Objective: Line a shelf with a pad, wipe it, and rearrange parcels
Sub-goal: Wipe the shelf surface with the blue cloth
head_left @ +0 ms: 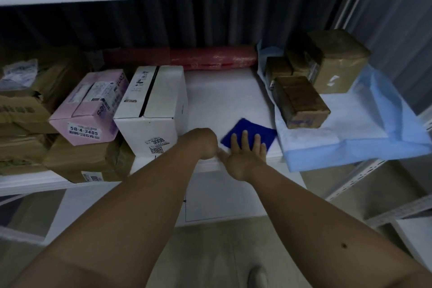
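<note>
On the front edge of the white shelf point(224, 98), my right hand point(243, 154) lies flat with the fingers straight and spread, pressing down on a dark blue cloth point(249, 134); the cloth is a small folded square, one corner pointing toward the back of the shelf, and my fingertips cover its near half. My left hand point(203, 145) sits just beside the right, touching its thumb side, curled into a fist at the shelf lip; I cannot tell whether it grips anything. To the right of the cloth lies the pad point(364, 128) (light blue at the borders, paler and quilted in the middle), its front edge drooping over the shelf front. On it stand brown taped parcels, the nearest a small brown parcel point(300, 103), with a larger brown parcel point(339, 68) behind it. To the left of my hands stands a white carton point(152, 105) with a barcode label, beside it a pink box point(91, 105) resting on brown cardboard parcels point(88, 161). A red wrapped roll point(210, 57) lies along the back.
</note>
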